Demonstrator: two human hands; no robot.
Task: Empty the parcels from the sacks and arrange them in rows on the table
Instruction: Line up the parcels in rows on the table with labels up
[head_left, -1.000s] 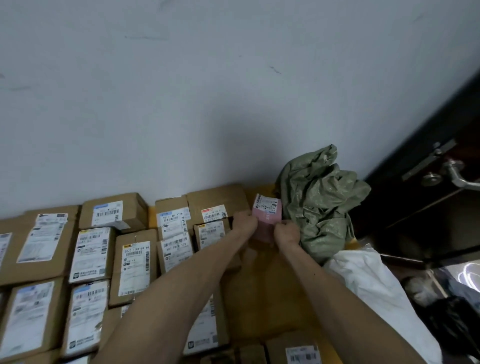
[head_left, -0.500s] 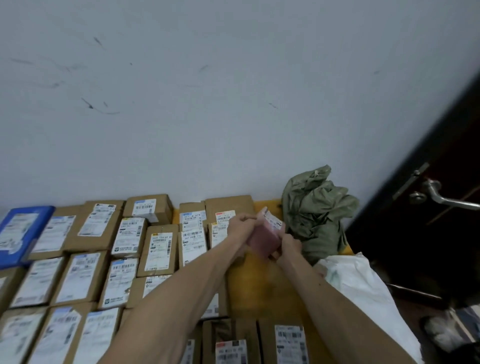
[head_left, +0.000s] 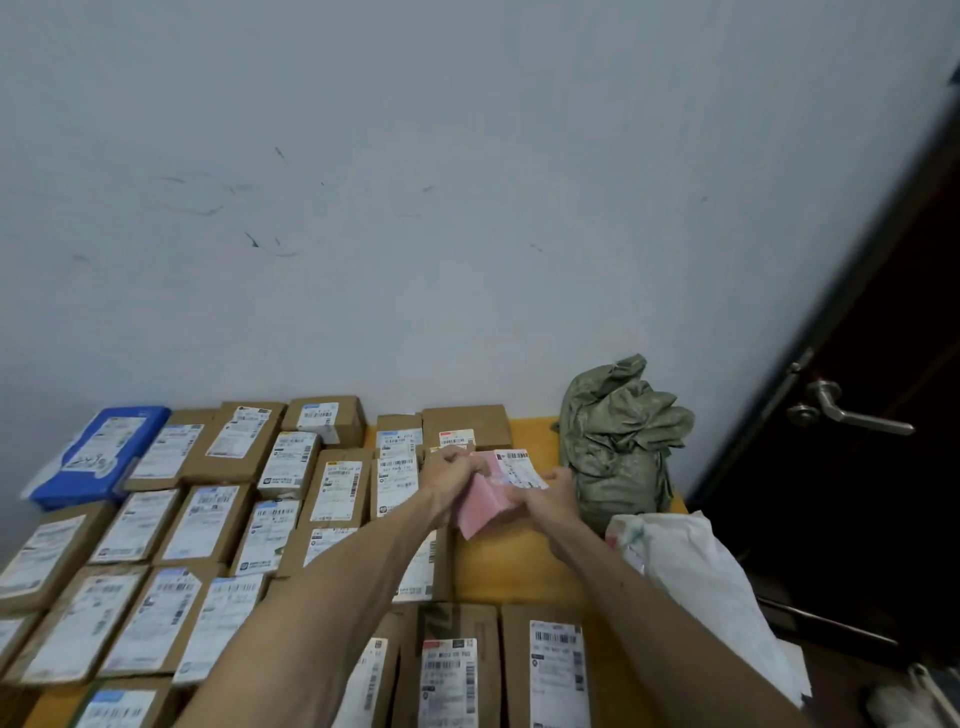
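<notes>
Head view: both bare hands meet above the yellow table and grip one pink parcel between them. The left hand curls its fingers round the parcel's left edge. The right hand clasps its right side, fingers wrapped close beside the white shipping label stuck on the parcel's far end. The pink parcel is tilted, its near corner pointing down at the tabletop; I cannot tell whether that corner touches the wood. To the left of the pink parcel, brown cardboard parcels lie in rows, labels up and edge to edge, out to the frame's border. Far to its left, in the back row by the wall, lies a blue parcel. Just behind the pink parcel, more brown boxes sit close to the wall. Nearer the camera than the pink parcel, past a bare strip of table, further labelled boxes lie side by side. Near its right side a crumpled green sack sits on the table's far corner. To its right and closer to the camera, a white sack droops at the table's edge. Well right of the pink parcel stands a dark door with a metal lever handle.
</notes>
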